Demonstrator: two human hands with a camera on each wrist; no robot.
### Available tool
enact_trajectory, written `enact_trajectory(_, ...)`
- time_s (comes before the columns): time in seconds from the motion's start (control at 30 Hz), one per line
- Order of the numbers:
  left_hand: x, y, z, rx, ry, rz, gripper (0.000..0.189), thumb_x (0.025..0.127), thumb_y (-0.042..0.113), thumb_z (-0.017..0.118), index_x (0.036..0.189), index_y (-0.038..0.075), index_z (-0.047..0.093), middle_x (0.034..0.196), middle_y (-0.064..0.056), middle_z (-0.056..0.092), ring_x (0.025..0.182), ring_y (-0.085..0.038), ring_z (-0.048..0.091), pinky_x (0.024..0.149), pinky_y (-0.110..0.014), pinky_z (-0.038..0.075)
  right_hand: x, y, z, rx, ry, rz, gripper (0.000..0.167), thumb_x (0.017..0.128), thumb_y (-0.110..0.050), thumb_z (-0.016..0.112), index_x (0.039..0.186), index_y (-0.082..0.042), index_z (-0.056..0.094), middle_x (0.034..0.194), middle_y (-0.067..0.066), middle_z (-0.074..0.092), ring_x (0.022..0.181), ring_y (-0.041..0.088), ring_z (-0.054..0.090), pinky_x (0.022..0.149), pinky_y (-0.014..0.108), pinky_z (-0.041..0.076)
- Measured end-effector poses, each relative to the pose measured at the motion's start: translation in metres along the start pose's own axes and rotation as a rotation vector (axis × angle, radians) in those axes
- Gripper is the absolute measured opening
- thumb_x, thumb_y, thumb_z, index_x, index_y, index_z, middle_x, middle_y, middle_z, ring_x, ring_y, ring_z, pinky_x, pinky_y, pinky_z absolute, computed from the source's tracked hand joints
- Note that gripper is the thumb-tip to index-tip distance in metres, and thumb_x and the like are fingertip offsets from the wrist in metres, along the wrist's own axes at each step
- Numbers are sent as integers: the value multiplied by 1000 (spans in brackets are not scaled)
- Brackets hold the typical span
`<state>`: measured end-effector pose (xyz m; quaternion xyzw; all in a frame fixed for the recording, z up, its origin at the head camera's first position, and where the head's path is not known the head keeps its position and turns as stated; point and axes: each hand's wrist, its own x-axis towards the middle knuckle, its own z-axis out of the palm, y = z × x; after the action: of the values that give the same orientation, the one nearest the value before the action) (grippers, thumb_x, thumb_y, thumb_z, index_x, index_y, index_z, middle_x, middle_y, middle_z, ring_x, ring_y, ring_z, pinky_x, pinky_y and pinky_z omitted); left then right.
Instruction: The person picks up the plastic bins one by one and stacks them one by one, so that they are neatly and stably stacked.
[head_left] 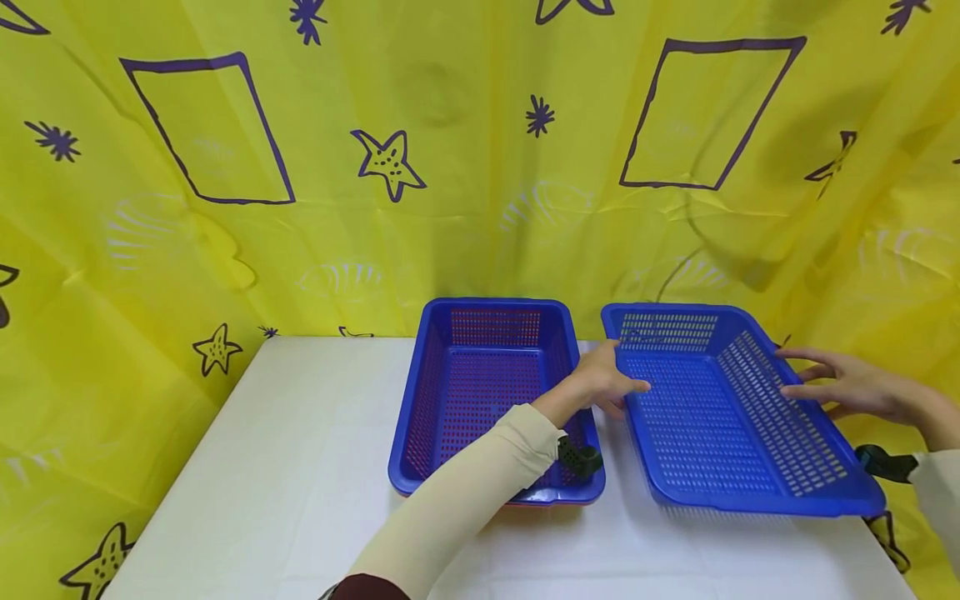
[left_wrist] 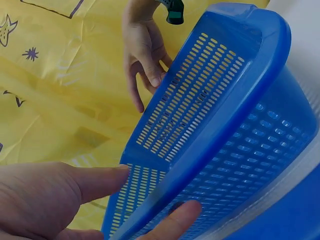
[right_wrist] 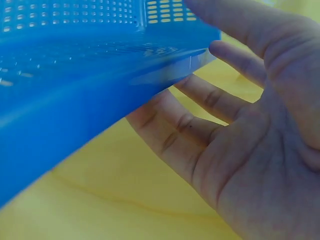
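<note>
A blue slotted plastic basket (head_left: 697, 433) sits at the right of the white table, seen from above into its inside. My left hand (head_left: 606, 379) is at its left rim, thumb on the inner side and other fingers outside; in the left wrist view the thumb (left_wrist: 107, 180) and a fingertip (left_wrist: 185, 215) stand apart with the rim between. At the right rim my right hand (head_left: 855, 383) has its fingers spread. In the right wrist view its fingers (right_wrist: 205, 102) reach under the rim, some tips hidden. Neither hand curls tightly round the basket.
Left of this basket stands another dark blue basket (head_left: 487, 492), with red showing through its slots and under its rim; my left forearm (head_left: 457, 492) crosses over it. The white table (head_left: 300, 467) extends to the left. A yellow patterned cloth (head_left: 465, 233) hangs behind and at both sides.
</note>
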<state>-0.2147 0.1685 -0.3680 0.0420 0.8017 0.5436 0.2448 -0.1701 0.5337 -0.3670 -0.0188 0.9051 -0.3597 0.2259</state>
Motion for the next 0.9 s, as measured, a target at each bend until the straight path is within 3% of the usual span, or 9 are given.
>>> enact_trajectory(0.07,1,0,2,-24,8,-18,85,84,1,84,155,18,42,144,-21,48,72,-36,73,66,-49,63,1,1,0,17,5,0,78,106,-23,58,157,9,9,138,50,33,104,36,67,85,55,60)
enact_trajectory(0.23,3,0,5,18,22,-35,87,78,-6,86,153,16,47,139,-24,51,65,-34,73,61,-44,64,3,2,0,33,17,-6,76,106,-21,59,159,6,12,138,47,35,105,36,66,86,55,60)
enact_trajectory(0.53,9,-2,8,116,49,-26,89,74,-10,87,151,15,50,145,-26,47,53,-35,70,59,-40,63,1,8,0,97,27,-37,68,106,-14,57,165,-21,23,139,47,35,105,36,66,83,49,62)
enact_trajectory(0.9,10,-1,12,161,53,-21,89,75,-6,88,152,17,50,147,-24,49,50,-32,69,63,-42,64,-2,12,2,87,63,-54,69,105,-11,58,165,-19,25,138,48,36,103,36,67,80,48,63)
